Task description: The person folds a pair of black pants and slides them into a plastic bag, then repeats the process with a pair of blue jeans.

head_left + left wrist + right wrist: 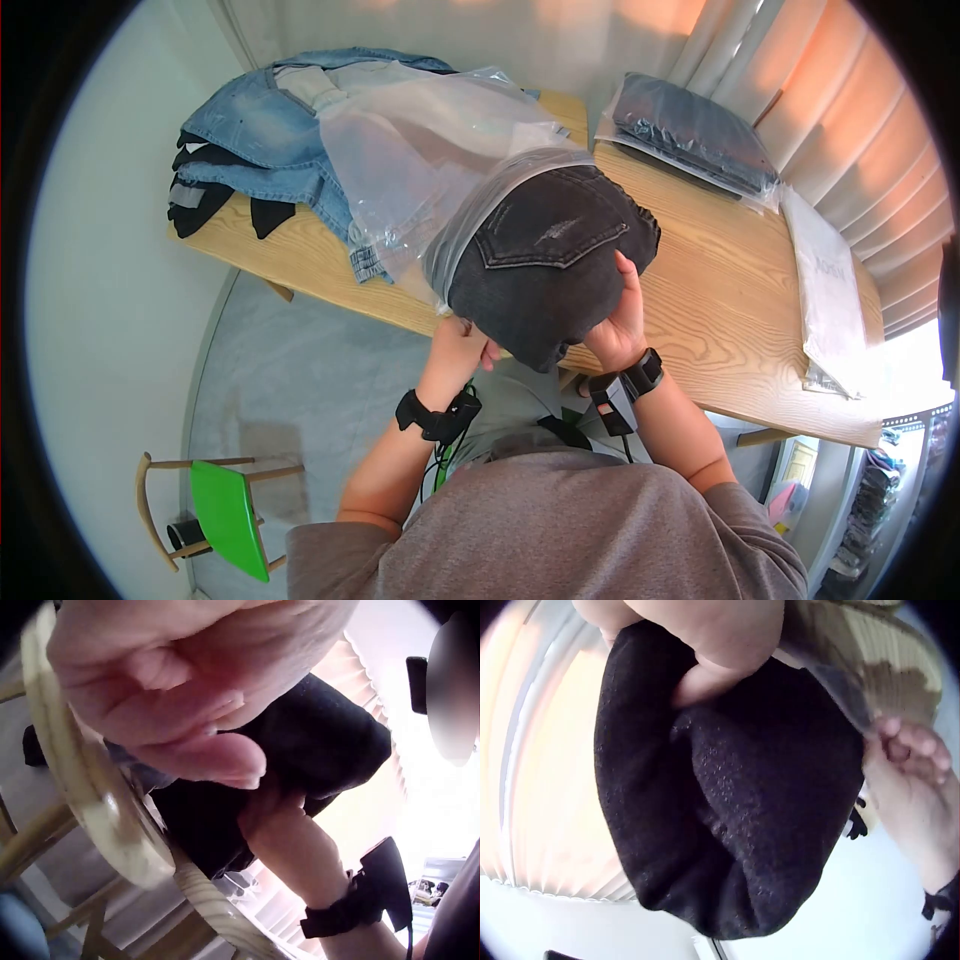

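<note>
Folded black jeans [545, 265], back pocket upward, are partly inside a clear plastic bag [400, 190] that covers their far left part. The right hand [622, 325] grips the jeans at their near right edge, thumb on top; in the right wrist view its fingers [712, 637] press into the dark fabric [735, 780]. At the bag's near left edge, the left hand [460, 345] pinches the plastic with curled fingers. The left wrist view has that hand [187, 682] close up, with the jeans [315, 742] behind it.
Blue and black jeans [240, 120] lie heaped at the table's left. A bagged dark garment [690, 130] sits at the back right, and a flat white plastic bag [825, 290] along the right side. A green chair [230, 510] stands on the floor at lower left.
</note>
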Motion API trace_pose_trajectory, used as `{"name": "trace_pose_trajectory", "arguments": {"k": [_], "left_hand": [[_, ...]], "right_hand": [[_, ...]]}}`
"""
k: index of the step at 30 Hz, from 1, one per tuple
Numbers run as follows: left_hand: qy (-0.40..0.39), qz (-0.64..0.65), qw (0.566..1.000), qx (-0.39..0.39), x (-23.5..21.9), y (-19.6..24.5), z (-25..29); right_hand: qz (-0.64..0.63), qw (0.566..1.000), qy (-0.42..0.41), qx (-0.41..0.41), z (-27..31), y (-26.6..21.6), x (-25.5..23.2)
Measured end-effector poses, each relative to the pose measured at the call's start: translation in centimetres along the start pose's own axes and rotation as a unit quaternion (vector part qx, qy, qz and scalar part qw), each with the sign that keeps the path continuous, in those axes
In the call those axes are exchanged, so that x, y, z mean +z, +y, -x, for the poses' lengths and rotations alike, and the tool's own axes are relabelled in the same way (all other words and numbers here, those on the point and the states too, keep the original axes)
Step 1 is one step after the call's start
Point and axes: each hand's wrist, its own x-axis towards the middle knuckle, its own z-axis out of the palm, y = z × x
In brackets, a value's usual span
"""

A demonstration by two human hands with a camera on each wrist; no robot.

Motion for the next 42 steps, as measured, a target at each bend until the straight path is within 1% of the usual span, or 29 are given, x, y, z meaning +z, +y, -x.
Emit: {"name": "trace_pose_trajectory", "arguments": {"k": [3, 4, 5, 6, 7, 8, 9, 11, 14, 16, 20, 22, 23, 24, 25, 26, 27, 28, 29, 30, 32, 34, 35, 36, 38, 39, 40, 41, 42], "left_hand": [[0.001, 0.068, 0.998, 0.008, -0.4, -0.7, 0.1], [0.000, 0.067, 0.998, 0.006, -0.9, -0.9, 0.4], [0.030, 0.080, 0.996, 0.034, -1.6, -1.0, 0.8], [0.060, 0.092, 0.992, 0.062, -2.3, -1.1, 0.9], [0.077, 0.075, 0.991, 0.078, -2.7, -1.9, 0.7], [0.077, 0.075, 0.991, 0.075, -2.8, -2.8, 0.6], [0.080, 0.034, 0.994, 0.072, -2.7, -3.8, 0.6], [0.081, -0.007, 0.994, 0.068, -2.4, -4.4, 0.9], [0.106, -0.014, 0.993, 0.053, -1.6, -4.8, 1.4], [0.059, -0.162, 0.977, 0.123, -2.3, -5.2, 1.3], [0.007, -0.184, 0.970, 0.155, -3.2, -4.0, 1.4], [-0.001, -0.198, 0.973, 0.119, -3.1, -3.9, 1.9], [0.015, -0.143, 0.986, 0.083, -2.9, -5.0, 1.8], [0.011, -0.145, 0.986, 0.086, -3.0, -5.3, 2.0], [0.040, -0.063, 0.996, 0.052, -3.1, -5.5, 2.2], [0.069, 0.018, 0.997, 0.017, -3.5, -5.6, 2.3], [0.097, 0.032, 0.995, -0.002, -4.1, -5.5, 2.7], [0.097, 0.032, 0.995, 0.000, -5.4, -6.3, 3.0], [0.104, 0.013, 0.995, -0.002, -6.8, -7.1, 3.3], [0.111, -0.005, 0.994, -0.006, -7.7, -7.9, 3.3], [0.103, 0.006, 0.995, -0.006, -7.9, -6.3, 4.2], [0.120, 0.084, 0.989, -0.029, -8.2, -6.1, 4.6], [0.127, 0.107, 0.984, -0.071, -8.0, -5.5, 4.9], [0.123, 0.104, 0.984, -0.070, -8.1, -6.1, 5.1], [0.056, 0.225, 0.972, -0.041, -9.2, -7.9, 6.1], [-0.088, 0.312, 0.945, -0.039, -10.6, -8.1, 6.7], [-0.092, 0.305, 0.947, -0.036, -10.5, -7.9, 7.7], [-0.127, 0.404, 0.903, -0.068, -9.7, -7.5, 8.8], [-0.162, 0.495, 0.848, -0.098, -8.8, -6.9, 9.1]], "right_hand": [[-0.018, 1.000, -0.005, 0.014, 0.0, -0.6, -0.3], [0.044, 0.998, 0.030, 0.022, 0.4, -1.1, -0.3], [0.106, 0.992, 0.065, 0.031, 0.7, -1.6, -0.4], [0.105, 0.992, 0.065, 0.031, 0.9, -1.9, -0.4], [0.185, 0.969, 0.160, 0.019, 1.2, -2.1, -0.5], [0.264, 0.931, 0.254, 0.007, 1.4, -2.1, -0.5], [0.262, 0.931, 0.255, 0.008, 1.6, -1.9, -0.4], [0.334, 0.881, 0.335, 0.013, 1.8, -1.5, 0.0], [0.294, 0.898, 0.326, -0.020, 1.2, -0.6, -1.0], [0.284, 0.901, 0.327, -0.043, 0.3, 0.0, -1.5], [0.304, 0.894, 0.319, -0.088, -0.6, 0.9, -2.0], [0.302, 0.893, 0.320, -0.093, -0.7, 1.2, -1.7], [0.306, 0.891, 0.321, -0.091, -0.6, 1.4, -1.6], [0.312, 0.890, 0.322, -0.088, -0.5, 1.3, -1.4], [0.315, 0.894, 0.315, -0.049, -0.1, 0.9, -1.5], [0.315, 0.895, 0.313, -0.052, 0.7, 0.5, -1.1], [0.365, 0.886, 0.283, 0.041, 1.7, 0.1, -0.3], [0.412, 0.866, 0.249, 0.134, 2.8, -0.3, 0.6], [0.451, 0.839, 0.242, 0.184, 4.0, -0.7, 1.6], [0.452, 0.839, 0.240, 0.184, 4.7, -1.5, 2.7], [0.647, 0.666, 0.253, 0.271, 5.7, -3.4, 4.9], [0.808, 0.497, 0.237, 0.208, 4.7, -5.5, 7.9], [0.843, 0.461, 0.235, 0.145, 3.7, -6.5, 8.9], [0.873, 0.421, 0.232, 0.080, 2.7, -7.4, 9.6], [0.914, 0.369, 0.168, 0.024, 0.1, -9.3, 9.1], [0.912, 0.372, 0.169, 0.016, -1.2, -10.1, 8.4], [0.913, 0.377, 0.149, 0.047, -2.4, -10.9, 7.5], [0.913, 0.379, 0.128, 0.078, -3.4, -11.5, 6.4], [0.912, 0.382, 0.129, 0.067, -4.5, -12.0, 5.0]]}}
